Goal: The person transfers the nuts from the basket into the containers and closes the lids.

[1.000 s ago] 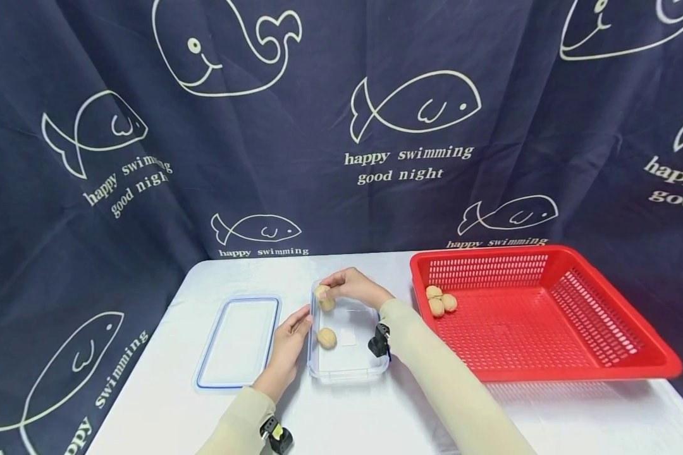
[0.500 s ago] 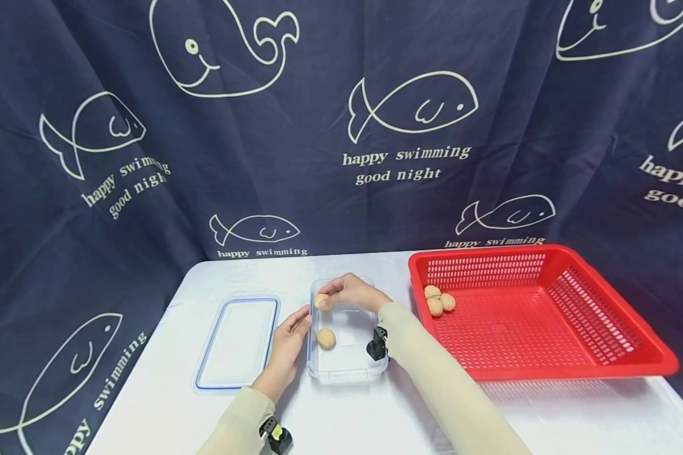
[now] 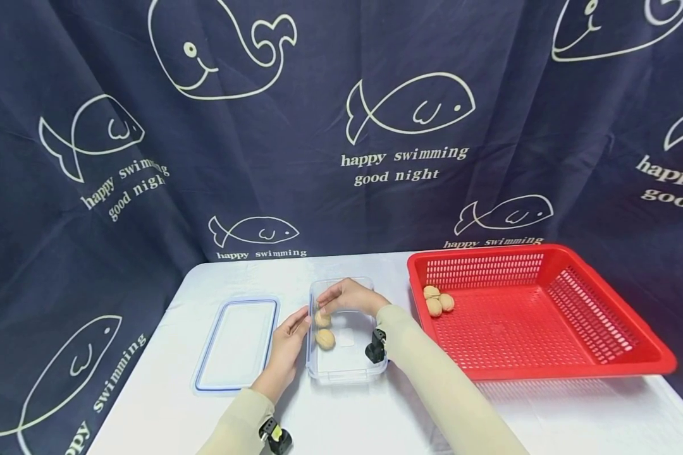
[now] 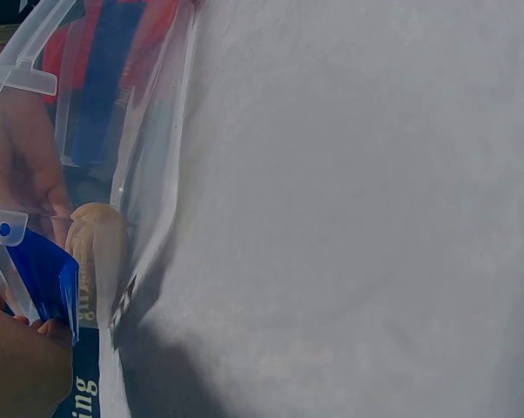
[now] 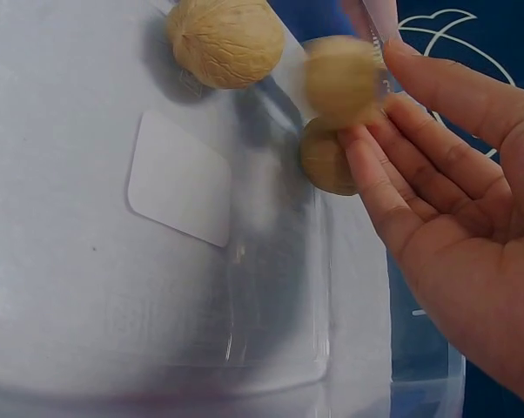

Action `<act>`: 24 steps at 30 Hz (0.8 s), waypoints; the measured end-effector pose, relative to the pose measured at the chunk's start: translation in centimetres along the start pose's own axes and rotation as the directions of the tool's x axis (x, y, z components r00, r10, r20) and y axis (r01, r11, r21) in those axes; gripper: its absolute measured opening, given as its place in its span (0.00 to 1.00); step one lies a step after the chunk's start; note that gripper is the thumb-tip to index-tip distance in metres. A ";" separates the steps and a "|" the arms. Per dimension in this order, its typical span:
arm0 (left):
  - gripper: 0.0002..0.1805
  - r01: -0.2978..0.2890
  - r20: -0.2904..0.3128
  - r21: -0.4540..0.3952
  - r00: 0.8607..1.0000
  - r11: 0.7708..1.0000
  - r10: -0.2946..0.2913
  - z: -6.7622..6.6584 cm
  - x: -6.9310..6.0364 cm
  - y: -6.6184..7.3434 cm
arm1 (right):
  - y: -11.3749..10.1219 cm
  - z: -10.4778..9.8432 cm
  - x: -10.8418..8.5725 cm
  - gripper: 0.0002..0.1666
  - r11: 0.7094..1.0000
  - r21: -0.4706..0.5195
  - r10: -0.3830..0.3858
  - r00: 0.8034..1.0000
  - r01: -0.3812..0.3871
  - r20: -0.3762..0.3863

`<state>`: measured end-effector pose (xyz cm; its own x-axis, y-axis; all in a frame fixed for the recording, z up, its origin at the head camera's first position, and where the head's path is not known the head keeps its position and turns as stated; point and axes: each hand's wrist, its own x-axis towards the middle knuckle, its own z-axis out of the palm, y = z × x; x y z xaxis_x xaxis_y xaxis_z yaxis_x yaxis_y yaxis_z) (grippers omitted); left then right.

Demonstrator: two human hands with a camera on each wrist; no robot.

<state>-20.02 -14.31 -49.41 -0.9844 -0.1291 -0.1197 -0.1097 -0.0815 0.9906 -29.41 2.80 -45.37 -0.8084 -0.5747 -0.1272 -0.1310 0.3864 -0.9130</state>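
Observation:
A clear plastic food box (image 3: 341, 378) stands on the white table, uncovered. My left hand (image 3: 287, 351) rests against its left wall from outside, fingers fairly straight. Over the far left part of the box is my right hand (image 3: 350, 297), thumb and fingers apart. Just below its fingertips is a walnut (image 3: 322, 318), blurred in the right wrist view and apparently loose. A second walnut (image 3: 325, 339) lies nearer on the box floor. Another walnut shape (image 5: 328, 157) shows beneath the right fingers; I cannot tell whether it is a reflection. Through the box wall, the left wrist view shows one walnut (image 4: 97, 248).
Left of the box lies a clear lid (image 3: 236, 344) with a blue seal. A big red basket (image 3: 523, 373) stands at the right, with three walnuts (image 3: 434, 308) grouped in its left corner. A dark blue curtain (image 3: 330, 208) with white fish drawings hangs behind the table.
The right hand's walnut has left its fingertips and moved nearer, towards the other walnut in the box. The right fingers have spread and shifted slightly nearer. The left hand stays against the box.

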 end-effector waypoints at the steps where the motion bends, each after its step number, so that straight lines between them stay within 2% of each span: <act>1: 0.23 0.001 0.002 0.001 1.000 1.000 -0.001 0.1 -0.2 0.3 | 0.0 0.0 0.0 0.20 1.000 0.000 0.001 1.000 -0.001 0.000; 12: 0.23 -0.015 -0.015 0.011 1.000 1.000 0.016 0.2 -0.1 -0.3 | -0.7 -0.6 -0.2 0.19 1.000 -0.011 0.004 1.000 -0.004 -0.030; 19: 0.23 -0.026 -0.028 0.009 0.999 1.000 0.026 0.3 -0.2 -0.3 | -1.8 -1.5 -0.4 0.21 0.999 0.040 -0.034 0.999 0.035 -0.023; 24: 0.24 -0.084 -0.025 0.016 0.996 0.996 0.084 0.2 -0.4 -0.3 | -2.7 -2.4 -0.5 0.21 0.997 0.048 -0.063 0.997 0.064 -0.036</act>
<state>-19.58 -13.99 -49.66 -0.9864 -0.1600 -0.0374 -0.0289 -0.0550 0.9981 -30.03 3.82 -41.87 -0.8189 -0.5712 -0.0556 -0.1549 0.3132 -0.9370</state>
